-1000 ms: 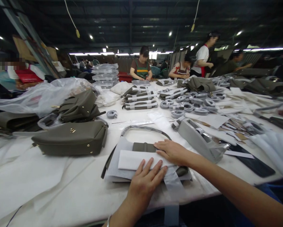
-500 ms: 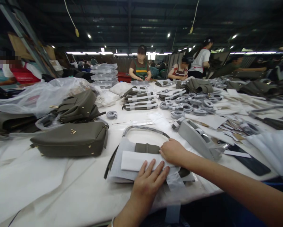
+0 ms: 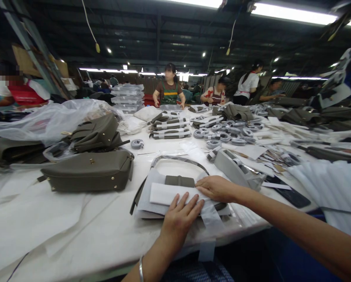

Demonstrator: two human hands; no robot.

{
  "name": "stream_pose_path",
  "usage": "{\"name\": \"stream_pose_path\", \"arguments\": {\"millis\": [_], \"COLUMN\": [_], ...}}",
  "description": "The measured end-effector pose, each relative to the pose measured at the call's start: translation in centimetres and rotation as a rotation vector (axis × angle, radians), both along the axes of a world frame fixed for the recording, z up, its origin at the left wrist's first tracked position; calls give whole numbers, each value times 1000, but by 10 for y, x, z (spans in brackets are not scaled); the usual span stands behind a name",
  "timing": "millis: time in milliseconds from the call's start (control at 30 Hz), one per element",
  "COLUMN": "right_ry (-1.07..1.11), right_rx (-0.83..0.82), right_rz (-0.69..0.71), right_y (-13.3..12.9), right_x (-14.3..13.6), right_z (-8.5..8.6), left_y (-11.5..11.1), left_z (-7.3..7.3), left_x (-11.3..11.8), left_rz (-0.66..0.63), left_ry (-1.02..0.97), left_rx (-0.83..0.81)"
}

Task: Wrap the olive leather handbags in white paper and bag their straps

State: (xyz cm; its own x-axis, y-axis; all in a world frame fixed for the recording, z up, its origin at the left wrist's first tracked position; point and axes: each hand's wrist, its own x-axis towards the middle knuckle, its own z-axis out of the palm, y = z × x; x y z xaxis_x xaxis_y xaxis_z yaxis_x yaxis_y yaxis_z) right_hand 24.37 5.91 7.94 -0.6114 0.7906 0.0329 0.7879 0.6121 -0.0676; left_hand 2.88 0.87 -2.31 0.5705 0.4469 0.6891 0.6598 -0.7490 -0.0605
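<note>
Olive in colour, a handbag (image 3: 180, 181) is lying on the white table (image 3: 128, 231) right in front of us, its wrapped handle (image 3: 163, 157) curving toward the far side. Thin white paper (image 3: 145, 196) is covering part of the bag, and a thick white pad (image 3: 160, 193) is resting over the paper, just on our side of the bare flap. We are laying our left hand (image 3: 181, 215) flat across the pad, its fingers slightly spread and gripping nothing. With our right hand (image 3: 215, 188) we are touching the right end of the flap, fingers drawn together; whether they are pinching anything, we cannot tell. Beside the left hand, a see-through strip (image 3: 211, 221) is trailing down toward the table edge. A second olive bag (image 3: 89, 172) is lying to the left, and a grey tape holder (image 3: 231, 168) is sitting just beyond our right hand. Farther back, a co-worker (image 3: 171, 94) is facing the table
</note>
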Motion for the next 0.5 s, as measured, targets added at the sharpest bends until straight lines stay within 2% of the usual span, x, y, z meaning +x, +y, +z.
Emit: {"name": "stream_pose_path", "arguments": {"millis": [133,233,367,500], "right_ry": [187,320,178,279], "right_rx": [-4,61,218,502], "right_rz": [-13,67,184,215], "right_y": [-28,-61,-90,-91], "right_x": [16,32,38,28], "right_z": [4,-1,-23,-45], "left_y": [2,1,1,0], "left_z": [3,6,8,14], "left_x": [-2,-3,-4,-5], "left_rz": [1,-6,-10,-13], "left_ry": [49,87,115,136], "left_rx": [-28,-62,-113,-166]}}
